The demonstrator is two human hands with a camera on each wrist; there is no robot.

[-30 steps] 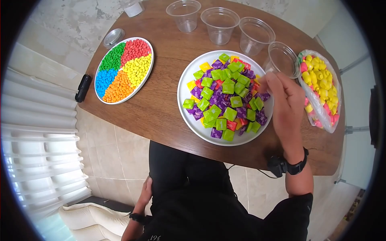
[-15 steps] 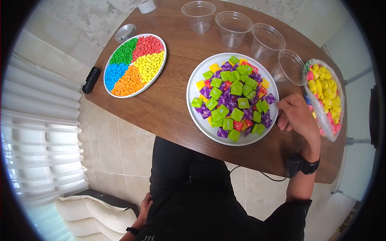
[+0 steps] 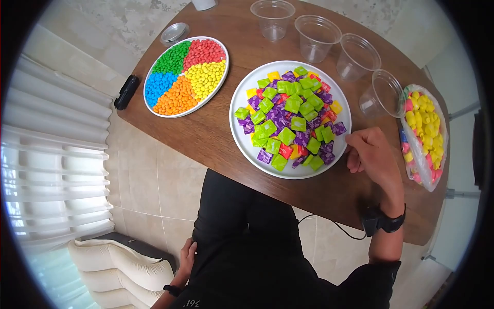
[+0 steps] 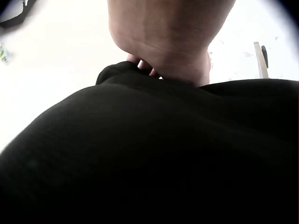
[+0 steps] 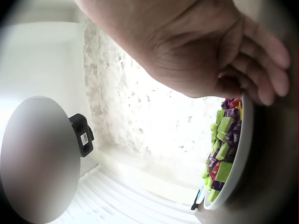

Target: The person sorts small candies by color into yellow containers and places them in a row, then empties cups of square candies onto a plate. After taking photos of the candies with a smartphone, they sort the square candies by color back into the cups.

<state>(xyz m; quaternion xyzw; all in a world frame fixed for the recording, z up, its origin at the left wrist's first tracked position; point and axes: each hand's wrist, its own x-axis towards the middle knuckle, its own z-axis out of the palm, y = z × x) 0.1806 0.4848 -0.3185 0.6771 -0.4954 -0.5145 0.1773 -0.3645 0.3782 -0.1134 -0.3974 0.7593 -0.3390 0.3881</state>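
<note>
A white plate (image 3: 237, 144) heaped with square wrapped candies (image 3: 293, 105) in green, purple, red and yellow stands near the table's front edge. At its right rim, my right hand (image 3: 374, 157) pinches the plate's edge with thumb and index finger. The right wrist view shows the thumb at the rim, with the other fingers (image 5: 267, 91) loosely spread outside it. My left hand (image 3: 187, 256) rests on the left thigh of the black trousers (image 3: 226, 206). In the left wrist view, dark cloth partly hides its fingers (image 4: 144, 65).
To the left, another plate (image 3: 150, 105) holds small candies sorted by colour. Several clear plastic cups (image 3: 317, 41) line the back right, with a clear bag (image 3: 424, 159) of yellow and pink pieces beyond. A round metal lid (image 3: 175, 34) and black device (image 3: 126, 92) lie at the left.
My right hand has left the heaped candies for the plate's right rim. The plate has shifted left, closer to the sorted-candy plate. The head view has swung; my left hand stays on the thigh.
</note>
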